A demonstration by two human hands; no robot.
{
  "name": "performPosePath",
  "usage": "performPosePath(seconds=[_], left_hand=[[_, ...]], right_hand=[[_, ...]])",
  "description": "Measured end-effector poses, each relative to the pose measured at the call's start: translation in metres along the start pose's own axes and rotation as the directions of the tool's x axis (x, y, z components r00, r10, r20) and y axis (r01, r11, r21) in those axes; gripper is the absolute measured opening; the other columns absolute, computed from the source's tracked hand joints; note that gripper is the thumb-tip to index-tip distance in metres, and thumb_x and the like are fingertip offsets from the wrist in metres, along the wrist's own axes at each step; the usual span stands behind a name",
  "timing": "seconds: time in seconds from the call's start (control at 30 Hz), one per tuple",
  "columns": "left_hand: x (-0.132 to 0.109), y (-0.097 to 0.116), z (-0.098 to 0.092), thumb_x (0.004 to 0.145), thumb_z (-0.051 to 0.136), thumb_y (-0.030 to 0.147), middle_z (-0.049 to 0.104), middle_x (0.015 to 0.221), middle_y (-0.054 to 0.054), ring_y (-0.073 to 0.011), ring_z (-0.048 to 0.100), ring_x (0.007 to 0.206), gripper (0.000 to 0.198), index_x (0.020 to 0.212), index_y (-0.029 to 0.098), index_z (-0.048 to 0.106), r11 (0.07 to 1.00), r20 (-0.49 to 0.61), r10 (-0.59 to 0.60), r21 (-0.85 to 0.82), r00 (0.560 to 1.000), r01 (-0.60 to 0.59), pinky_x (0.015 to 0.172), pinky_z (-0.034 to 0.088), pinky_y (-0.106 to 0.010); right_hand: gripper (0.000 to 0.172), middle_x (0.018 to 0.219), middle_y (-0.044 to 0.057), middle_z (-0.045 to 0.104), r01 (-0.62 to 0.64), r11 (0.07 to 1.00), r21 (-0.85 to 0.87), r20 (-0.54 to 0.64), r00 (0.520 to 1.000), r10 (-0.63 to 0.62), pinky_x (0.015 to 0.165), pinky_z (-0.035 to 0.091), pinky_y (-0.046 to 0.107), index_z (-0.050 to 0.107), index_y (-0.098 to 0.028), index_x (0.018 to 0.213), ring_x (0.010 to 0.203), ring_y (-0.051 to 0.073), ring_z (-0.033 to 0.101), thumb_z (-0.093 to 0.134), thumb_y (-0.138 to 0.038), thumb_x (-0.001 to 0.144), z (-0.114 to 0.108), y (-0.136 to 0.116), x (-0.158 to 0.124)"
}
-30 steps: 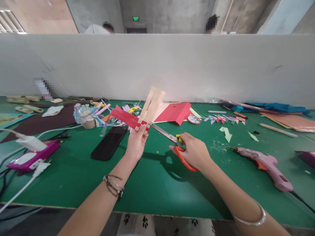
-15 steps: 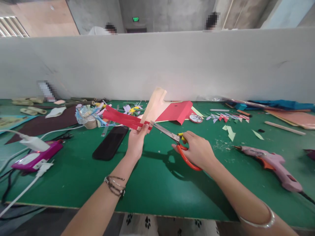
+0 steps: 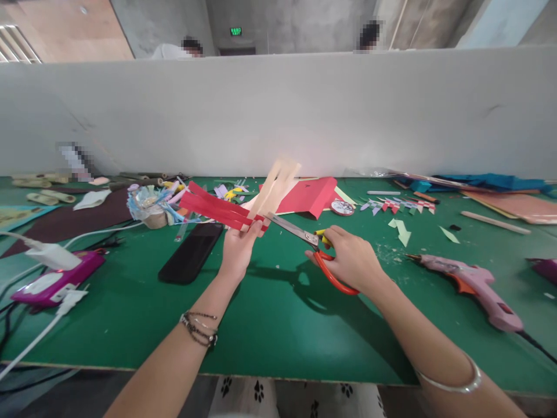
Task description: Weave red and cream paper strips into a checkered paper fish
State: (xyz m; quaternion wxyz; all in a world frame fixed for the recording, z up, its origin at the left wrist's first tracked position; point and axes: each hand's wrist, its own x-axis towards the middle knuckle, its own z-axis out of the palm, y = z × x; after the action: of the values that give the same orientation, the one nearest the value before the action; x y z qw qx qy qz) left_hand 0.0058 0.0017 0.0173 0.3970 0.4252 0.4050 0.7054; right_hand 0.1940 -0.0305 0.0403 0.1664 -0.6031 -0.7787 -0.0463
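Observation:
Red paper strips (image 3: 211, 207) and cream paper strips (image 3: 275, 188) cross each other in a woven piece above the table. My left hand (image 3: 239, 249) pinches the piece where the two colours interlace. In my right hand (image 3: 352, 258) is a pair of scissors (image 3: 300, 232) with orange-red and yellow handles; my fingers are in the loops. The blades point left, and their tips are at the right edge of the weave, close to my left fingertips. Whether the tips touch the paper I cannot tell. A folded red sheet (image 3: 307, 196) lies behind.
A black phone (image 3: 190, 253) lies left of my hands, a purple power strip (image 3: 56, 281) with plugs and cables farther left. A pink glue gun (image 3: 470, 284) rests at the right. Paper scraps (image 3: 401, 231) and woven paper pieces (image 3: 394, 205) lie behind it. A white partition (image 3: 278, 110) bounds the back.
The cream strips have fanned slightly apart, showing gaps between them. The whole view has shifted a little; both hands keep nearly the same pose.

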Motion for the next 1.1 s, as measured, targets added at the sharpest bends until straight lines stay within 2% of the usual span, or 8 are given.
performPosePath(seconds=[0.1, 0.2, 0.3, 0.5, 0.77, 1.1], left_hand=[[-0.001, 0.002, 0.001, 0.058, 0.069, 0.019, 0.061, 0.053, 0.000, -0.0134, 0.058, 0.058, 0.017, 0.044, 0.016, 0.059, 1.000, -0.002, -0.011, 0.022, 1.000, 0.011, 0.059, 0.044, -0.022], [-0.002, 0.005, 0.002, 0.058, 0.070, 0.019, 0.063, 0.055, -0.001, -0.0154, 0.060, 0.062, 0.017, 0.045, 0.016, 0.059, 1.000, 0.006, -0.025, 0.018, 1.000, 0.024, 0.060, 0.045, -0.023], [-0.002, 0.004, 0.001, 0.058, 0.070, 0.023, 0.064, 0.059, -0.003, -0.0173, 0.061, 0.068, 0.020, 0.043, 0.016, 0.059, 0.999, 0.036, -0.014, 0.032, 0.999, 0.013, 0.063, 0.046, -0.024], [0.001, -0.003, -0.003, 0.055, 0.072, 0.034, 0.064, 0.060, -0.003, -0.0180, 0.060, 0.068, 0.025, 0.045, 0.016, 0.059, 0.996, 0.081, -0.028, 0.088, 0.996, 0.021, 0.065, 0.046, -0.028], [0.003, -0.009, -0.004, 0.049, 0.074, 0.037, 0.063, 0.058, -0.002, -0.0184, 0.061, 0.070, 0.028, 0.042, 0.017, 0.057, 0.999, 0.104, -0.028, 0.018, 0.994, 0.026, 0.068, 0.047, -0.029], [0.005, -0.011, -0.004, 0.049, 0.076, 0.036, 0.064, 0.056, -0.001, -0.0133, 0.059, 0.059, 0.029, 0.041, 0.016, 0.056, 0.996, 0.121, -0.082, -0.017, 0.989, 0.085, 0.057, 0.046, -0.024]], right_hand=[[0.039, 0.076, 0.003, 0.056, 0.017, 0.999, -0.039, -0.003, 1.000, -0.017, 0.046, 0.022, 0.023, 0.058, -0.020, 0.084, 0.058, 0.013, 0.050, 0.044, -0.054, 0.074, 0.000, 0.001, 0.000], [0.039, 0.077, 0.003, 0.056, 0.011, 0.996, -0.092, -0.025, 1.000, -0.014, 0.046, 0.022, 0.023, 0.058, -0.019, 0.086, 0.061, 0.015, 0.051, 0.044, -0.054, 0.074, 0.000, 0.002, 0.000], [0.039, 0.077, 0.003, 0.056, 0.017, 0.995, -0.099, -0.019, 1.000, -0.019, 0.046, 0.022, 0.023, 0.058, -0.019, 0.086, 0.061, 0.014, 0.051, 0.044, -0.054, 0.075, 0.000, 0.003, 0.000], [0.039, 0.077, 0.004, 0.057, 0.027, 0.991, -0.127, -0.020, 0.999, -0.030, 0.046, 0.021, 0.023, 0.058, -0.018, 0.085, 0.061, 0.014, 0.052, 0.044, -0.053, 0.075, 0.000, 0.004, 0.001], [0.038, 0.078, 0.004, 0.058, 0.051, 0.989, -0.138, -0.005, 0.999, -0.052, 0.045, 0.022, 0.023, 0.059, -0.018, 0.089, 0.062, 0.014, 0.052, 0.045, -0.050, 0.076, -0.001, 0.001, -0.001], [0.038, 0.076, 0.003, 0.059, 0.018, 0.996, -0.089, 0.018, 1.000, -0.016, 0.046, 0.023, 0.023, 0.060, -0.019, 0.088, 0.060, 0.014, 0.053, 0.047, -0.052, 0.074, 0.001, 0.003, 0.000]])
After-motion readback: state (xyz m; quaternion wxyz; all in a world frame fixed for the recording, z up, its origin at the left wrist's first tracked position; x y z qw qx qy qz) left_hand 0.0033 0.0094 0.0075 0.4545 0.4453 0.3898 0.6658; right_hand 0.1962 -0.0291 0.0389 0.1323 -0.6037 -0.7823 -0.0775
